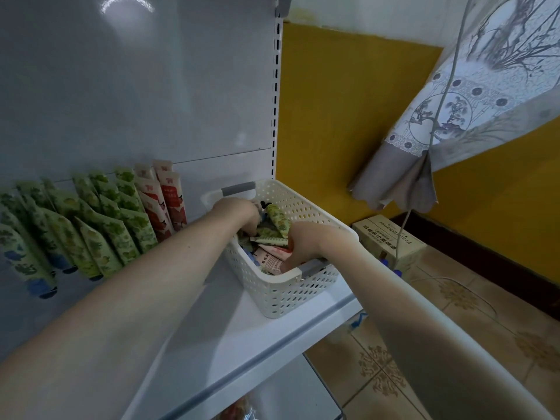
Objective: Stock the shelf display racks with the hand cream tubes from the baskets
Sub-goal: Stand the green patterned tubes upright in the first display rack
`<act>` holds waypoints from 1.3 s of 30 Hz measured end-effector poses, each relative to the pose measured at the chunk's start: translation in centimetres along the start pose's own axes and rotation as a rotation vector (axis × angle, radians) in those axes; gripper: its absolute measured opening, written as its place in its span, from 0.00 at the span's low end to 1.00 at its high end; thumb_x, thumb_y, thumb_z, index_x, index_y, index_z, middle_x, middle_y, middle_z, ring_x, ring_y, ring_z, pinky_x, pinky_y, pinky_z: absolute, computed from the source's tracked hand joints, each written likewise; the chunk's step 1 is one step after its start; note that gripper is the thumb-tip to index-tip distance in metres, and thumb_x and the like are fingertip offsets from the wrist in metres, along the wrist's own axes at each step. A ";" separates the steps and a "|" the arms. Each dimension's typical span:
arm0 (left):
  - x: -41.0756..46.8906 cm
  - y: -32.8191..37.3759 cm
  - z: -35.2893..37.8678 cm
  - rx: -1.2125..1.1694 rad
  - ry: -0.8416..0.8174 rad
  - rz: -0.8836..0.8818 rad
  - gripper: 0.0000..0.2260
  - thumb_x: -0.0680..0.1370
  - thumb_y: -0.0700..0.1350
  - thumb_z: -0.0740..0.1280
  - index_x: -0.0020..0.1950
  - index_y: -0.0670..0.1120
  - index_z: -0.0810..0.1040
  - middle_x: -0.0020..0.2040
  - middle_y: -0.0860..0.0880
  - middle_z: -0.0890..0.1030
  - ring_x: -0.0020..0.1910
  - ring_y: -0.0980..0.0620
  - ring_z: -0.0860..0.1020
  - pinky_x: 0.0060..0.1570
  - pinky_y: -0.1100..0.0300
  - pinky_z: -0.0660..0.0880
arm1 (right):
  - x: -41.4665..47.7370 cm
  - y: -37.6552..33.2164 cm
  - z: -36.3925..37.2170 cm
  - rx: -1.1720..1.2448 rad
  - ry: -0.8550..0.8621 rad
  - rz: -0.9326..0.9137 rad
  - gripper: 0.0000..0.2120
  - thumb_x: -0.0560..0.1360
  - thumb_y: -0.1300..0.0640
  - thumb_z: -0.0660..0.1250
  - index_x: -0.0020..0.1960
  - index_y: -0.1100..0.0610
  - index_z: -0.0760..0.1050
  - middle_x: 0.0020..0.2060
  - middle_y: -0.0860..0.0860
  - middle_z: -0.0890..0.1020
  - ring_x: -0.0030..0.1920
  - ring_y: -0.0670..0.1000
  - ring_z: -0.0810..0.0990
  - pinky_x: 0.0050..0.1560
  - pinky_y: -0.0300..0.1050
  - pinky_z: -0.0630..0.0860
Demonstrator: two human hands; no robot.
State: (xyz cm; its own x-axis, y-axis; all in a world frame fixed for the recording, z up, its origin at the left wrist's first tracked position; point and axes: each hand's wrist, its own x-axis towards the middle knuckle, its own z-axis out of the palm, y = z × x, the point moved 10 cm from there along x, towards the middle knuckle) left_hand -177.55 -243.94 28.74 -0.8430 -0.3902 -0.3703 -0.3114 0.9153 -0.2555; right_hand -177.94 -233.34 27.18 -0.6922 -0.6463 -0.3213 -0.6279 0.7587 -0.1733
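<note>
Both your hands are down inside the white basket (288, 295), which sits on the shelf (242, 344) at its right end. Your left hand (239, 212) is at the far left corner, fingers bent down among the loose tubes (269, 259). I cannot tell whether it grips 1. Your right hand (304, 241) is at the near right side, fingers buried in the pile, and I cannot tell its grip either. The 2 hands are apart, with a green tube (278, 221) tilted up between them, black cap toward the far end. Pink and white tubes lie flat under it.

Left of the basket, against the back panel, stocked green tubes (100, 231) stand in leaning rows, with red tubes (169, 204) in the rows nearest the basket.

On the tiled floor (454, 313) to the right is a cardboard box (391, 237), under a patterned curtain (454, 122).
</note>
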 end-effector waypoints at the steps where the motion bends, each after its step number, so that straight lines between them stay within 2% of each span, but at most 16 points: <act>1: -0.2 0.1 -0.1 0.013 0.007 0.009 0.22 0.79 0.52 0.60 0.70 0.43 0.67 0.64 0.45 0.73 0.60 0.46 0.74 0.57 0.56 0.73 | 0.0 0.0 0.0 0.000 0.006 0.001 0.14 0.71 0.51 0.71 0.37 0.55 0.67 0.34 0.50 0.73 0.39 0.52 0.72 0.47 0.48 0.73; 3: -0.4 0.2 -0.2 0.035 0.017 0.030 0.21 0.80 0.52 0.59 0.69 0.42 0.67 0.65 0.45 0.72 0.61 0.46 0.73 0.58 0.55 0.72 | 0.0 0.1 -0.2 0.002 0.019 0.008 0.16 0.71 0.51 0.71 0.34 0.55 0.66 0.32 0.50 0.71 0.34 0.50 0.70 0.43 0.47 0.71; 7: -1.5 0.9 -0.6 0.039 0.034 0.073 0.19 0.80 0.49 0.59 0.68 0.40 0.69 0.62 0.44 0.74 0.59 0.46 0.74 0.56 0.58 0.72 | -0.2 0.1 -0.3 0.010 0.034 0.007 0.14 0.71 0.53 0.71 0.35 0.56 0.68 0.32 0.51 0.72 0.33 0.50 0.71 0.39 0.44 0.71; 10: -2.4 1.2 -1.3 -0.023 0.037 0.092 0.17 0.79 0.47 0.62 0.65 0.39 0.71 0.50 0.45 0.72 0.47 0.49 0.72 0.46 0.59 0.72 | -0.1 0.0 -0.3 0.022 0.036 0.006 0.10 0.71 0.52 0.71 0.42 0.58 0.73 0.36 0.53 0.77 0.38 0.52 0.75 0.42 0.45 0.75; 13: -2.9 1.3 -2.0 -0.156 0.056 0.088 0.15 0.77 0.43 0.65 0.61 0.37 0.74 0.38 0.46 0.73 0.37 0.50 0.72 0.34 0.61 0.70 | -0.2 0.1 -0.3 0.027 0.049 0.009 0.16 0.71 0.51 0.71 0.54 0.59 0.76 0.47 0.55 0.80 0.46 0.54 0.78 0.50 0.48 0.78; 15: -3.4 1.2 -2.7 -0.239 0.106 0.076 0.12 0.77 0.40 0.65 0.59 0.37 0.75 0.37 0.45 0.73 0.31 0.51 0.71 0.28 0.63 0.68 | -0.5 0.0 -0.7 0.035 0.088 0.005 0.18 0.71 0.52 0.71 0.58 0.58 0.76 0.50 0.54 0.80 0.49 0.55 0.78 0.53 0.49 0.78; 16: -3.7 0.9 -3.1 -0.291 0.139 0.070 0.12 0.77 0.39 0.66 0.59 0.37 0.74 0.40 0.44 0.75 0.31 0.51 0.72 0.28 0.62 0.69 | -0.6 0.0 -1.0 0.039 0.107 0.002 0.18 0.71 0.53 0.71 0.58 0.57 0.75 0.51 0.54 0.80 0.50 0.54 0.78 0.53 0.48 0.78; 19: -4.4 -0.7 -4.5 -0.522 0.248 0.059 0.14 0.75 0.39 0.67 0.60 0.38 0.73 0.51 0.41 0.78 0.41 0.47 0.76 0.37 0.58 0.74 | -0.8 -0.1 -1.5 0.042 0.152 -0.006 0.16 0.70 0.56 0.71 0.57 0.56 0.76 0.48 0.53 0.81 0.47 0.53 0.79 0.50 0.47 0.79; 23: -7.0 -3.5 -6.5 -0.868 0.453 0.135 0.06 0.75 0.39 0.68 0.50 0.41 0.75 0.46 0.44 0.77 0.42 0.47 0.75 0.38 0.59 0.72 | -2.2 -1.1 -3.9 0.130 0.256 -0.081 0.06 0.73 0.60 0.66 0.49 0.59 0.76 0.43 0.54 0.80 0.40 0.51 0.76 0.40 0.42 0.76; 25: -9.5 -5.4 -7.1 -1.076 0.600 0.196 0.03 0.75 0.39 0.67 0.46 0.43 0.74 0.41 0.48 0.76 0.38 0.51 0.76 0.33 0.63 0.71 | -3.5 -1.8 -5.8 0.222 0.340 -0.115 0.03 0.75 0.60 0.63 0.47 0.59 0.74 0.38 0.51 0.76 0.37 0.49 0.73 0.33 0.37 0.69; 27: -11.9 -7.5 -6.6 -1.307 0.694 0.231 0.04 0.76 0.39 0.67 0.43 0.46 0.74 0.38 0.52 0.76 0.34 0.57 0.77 0.31 0.66 0.72 | -5.1 -2.5 -7.4 0.348 0.437 -0.135 0.06 0.77 0.58 0.61 0.42 0.59 0.71 0.34 0.50 0.74 0.33 0.48 0.72 0.29 0.35 0.65; 29: -13.9 -9.6 -5.2 -1.497 0.734 0.209 0.03 0.76 0.40 0.67 0.44 0.47 0.75 0.39 0.51 0.77 0.36 0.55 0.77 0.35 0.62 0.75 | -6.8 -3.2 -8.3 0.493 0.516 -0.163 0.05 0.77 0.59 0.61 0.43 0.59 0.72 0.36 0.51 0.76 0.34 0.48 0.73 0.30 0.34 0.68; 31: -15.8 -11.6 -3.1 -1.694 0.752 0.167 0.04 0.75 0.39 0.68 0.43 0.47 0.75 0.39 0.48 0.78 0.38 0.50 0.77 0.40 0.57 0.76 | -8.5 -4.4 -8.5 0.672 0.560 -0.200 0.06 0.76 0.60 0.63 0.50 0.61 0.74 0.42 0.54 0.79 0.40 0.52 0.78 0.38 0.43 0.76; 33: -17.8 -13.0 -0.7 -1.883 0.748 0.124 0.05 0.75 0.38 0.68 0.42 0.47 0.75 0.37 0.47 0.78 0.35 0.49 0.77 0.37 0.57 0.77 | -10.0 -5.9 -7.9 0.885 0.550 -0.241 0.08 0.76 0.61 0.64 0.54 0.61 0.74 0.47 0.54 0.80 0.46 0.53 0.81 0.45 0.47 0.79; 36: -21.6 -14.4 3.0 -2.061 0.741 0.078 0.04 0.75 0.37 0.67 0.43 0.46 0.76 0.33 0.47 0.79 0.30 0.51 0.78 0.26 0.63 0.74 | -12.0 -8.7 -6.3 1.246 0.455 -0.324 0.06 0.76 0.65 0.64 0.52 0.58 0.73 0.47 0.53 0.81 0.48 0.52 0.82 0.47 0.43 0.81; 39: -24.7 -15.2 6.4 -2.202 0.722 0.087 0.03 0.75 0.37 0.67 0.45 0.44 0.78 0.36 0.46 0.79 0.33 0.51 0.78 0.28 0.64 0.75 | -13.7 -11.8 -4.3 1.471 0.324 -0.379 0.07 0.75 0.67 0.63 0.49 0.58 0.73 0.46 0.55 0.81 0.46 0.52 0.82 0.45 0.42 0.81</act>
State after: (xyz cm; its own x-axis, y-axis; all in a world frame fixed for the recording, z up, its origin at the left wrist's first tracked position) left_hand -149.17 -248.84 36.05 -0.6840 -0.7263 0.0678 0.3059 -0.2013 0.9306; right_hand -162.55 -233.75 37.64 -0.7457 -0.6543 0.1257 -0.0225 -0.1638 -0.9862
